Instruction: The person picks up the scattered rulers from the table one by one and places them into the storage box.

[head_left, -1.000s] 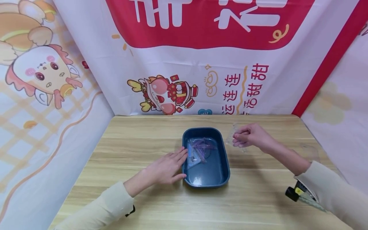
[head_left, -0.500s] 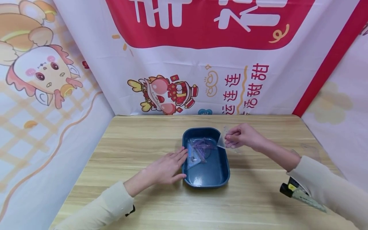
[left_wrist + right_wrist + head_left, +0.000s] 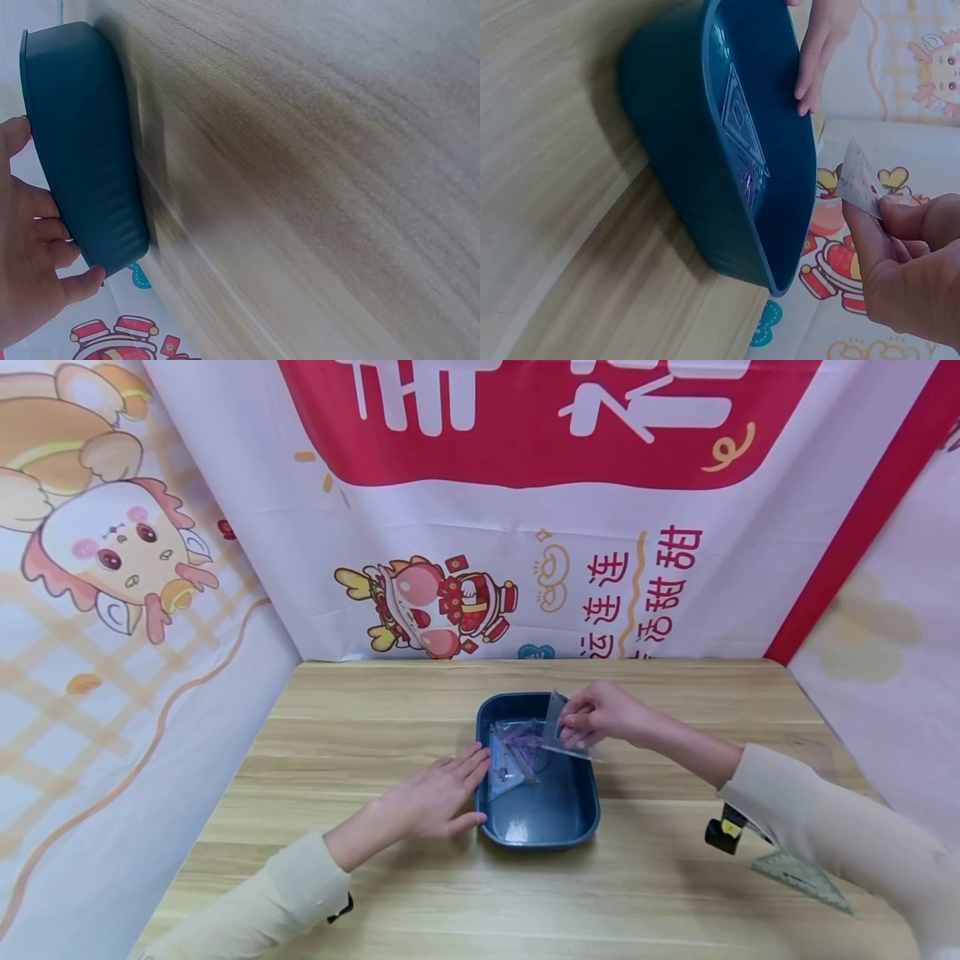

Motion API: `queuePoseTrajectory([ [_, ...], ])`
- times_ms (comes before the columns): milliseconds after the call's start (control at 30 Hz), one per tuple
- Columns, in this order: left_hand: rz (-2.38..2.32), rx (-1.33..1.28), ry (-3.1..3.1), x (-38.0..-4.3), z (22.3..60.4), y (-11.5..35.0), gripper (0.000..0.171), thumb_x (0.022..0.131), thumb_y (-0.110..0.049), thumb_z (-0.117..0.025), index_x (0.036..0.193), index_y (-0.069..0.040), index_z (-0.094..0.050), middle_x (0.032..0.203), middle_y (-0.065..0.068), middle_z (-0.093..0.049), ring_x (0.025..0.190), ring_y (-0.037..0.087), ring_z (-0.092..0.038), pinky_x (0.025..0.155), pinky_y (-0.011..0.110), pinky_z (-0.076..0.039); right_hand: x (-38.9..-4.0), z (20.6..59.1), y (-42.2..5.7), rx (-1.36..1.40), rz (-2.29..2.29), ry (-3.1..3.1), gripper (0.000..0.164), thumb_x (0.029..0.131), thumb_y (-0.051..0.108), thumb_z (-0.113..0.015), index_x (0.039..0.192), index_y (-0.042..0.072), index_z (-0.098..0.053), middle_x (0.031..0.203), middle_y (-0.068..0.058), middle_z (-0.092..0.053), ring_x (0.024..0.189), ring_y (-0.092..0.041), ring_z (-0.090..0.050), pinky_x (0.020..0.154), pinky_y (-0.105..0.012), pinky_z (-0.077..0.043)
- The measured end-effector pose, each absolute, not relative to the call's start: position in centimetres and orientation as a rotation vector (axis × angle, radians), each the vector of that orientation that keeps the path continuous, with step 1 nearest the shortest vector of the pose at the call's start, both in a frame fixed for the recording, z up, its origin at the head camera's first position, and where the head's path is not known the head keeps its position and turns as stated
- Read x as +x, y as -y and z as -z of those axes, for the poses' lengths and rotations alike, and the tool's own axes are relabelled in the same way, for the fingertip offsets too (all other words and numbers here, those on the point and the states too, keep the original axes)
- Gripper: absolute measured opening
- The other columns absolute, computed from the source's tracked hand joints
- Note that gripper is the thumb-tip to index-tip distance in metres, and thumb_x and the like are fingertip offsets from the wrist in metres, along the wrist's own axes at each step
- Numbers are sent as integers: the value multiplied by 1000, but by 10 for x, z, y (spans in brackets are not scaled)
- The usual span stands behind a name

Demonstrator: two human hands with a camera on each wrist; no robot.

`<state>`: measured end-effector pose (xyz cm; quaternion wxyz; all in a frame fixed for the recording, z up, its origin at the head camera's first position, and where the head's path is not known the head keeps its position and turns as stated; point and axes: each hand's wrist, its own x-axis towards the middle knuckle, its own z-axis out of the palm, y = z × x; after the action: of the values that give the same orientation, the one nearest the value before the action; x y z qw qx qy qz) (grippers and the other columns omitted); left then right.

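A dark blue rectangular tray (image 3: 547, 814) stands on the wooden table. Fingertips of my left hand (image 3: 438, 797) touch its left rim, the fingers mostly straight; the left wrist view shows them along the tray's edge (image 3: 90, 150). Above the tray's right rim, my right hand (image 3: 607, 714) pinches a clear set square (image 3: 553, 728) between thumb and fingers. That set square (image 3: 861, 180) appears tilted and partly covered by the fingers in the right wrist view. Inside the tray lie a clear, bluish-edged set square (image 3: 504, 774) and purple transparent pieces (image 3: 525, 739), overlapping at the left side.
On the table (image 3: 375, 710), a greenish clear set square (image 3: 802, 877) lies partly under the right sleeve (image 3: 817, 818). A faint transparent piece (image 3: 816, 756) lies farther right, its shape hard to tell. Printed cloth (image 3: 465, 527) hangs behind the table and at both sides.
My right hand has moved left with the set square, from beside the tray to over its right rim. My left hand has stayed on the left rim.
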<state>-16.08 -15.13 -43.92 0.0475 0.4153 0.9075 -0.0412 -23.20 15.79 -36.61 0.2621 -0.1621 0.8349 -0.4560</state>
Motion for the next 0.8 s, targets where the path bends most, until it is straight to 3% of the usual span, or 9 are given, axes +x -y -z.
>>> queuePoseTrajectory([
  [467, 123, 1254, -2761, -162, 440, 154, 80, 101, -58, -42, 155, -1, -30, 164, 18, -25, 154, 33, -20, 118, 50, -37, -239, 359, -135, -521, 1135, -2197, 23, 102, 2, -51, 114, -10, -66, 96, -16, -74, 83, -19, -74, 80, -36, -62],
  [800, 115, 1254, -2756, -162, 438, 152, 80, 101, -58, -42, 155, -1, -30, 164, 19, -26, 154, 33, -19, 118, 50, -36, -248, 372, -121, -487, 1051, -2207, 19, 100, 2, -56, 107, -7, -71, 91, -15, -74, 81, -20, -74, 77, -35, -63],
])
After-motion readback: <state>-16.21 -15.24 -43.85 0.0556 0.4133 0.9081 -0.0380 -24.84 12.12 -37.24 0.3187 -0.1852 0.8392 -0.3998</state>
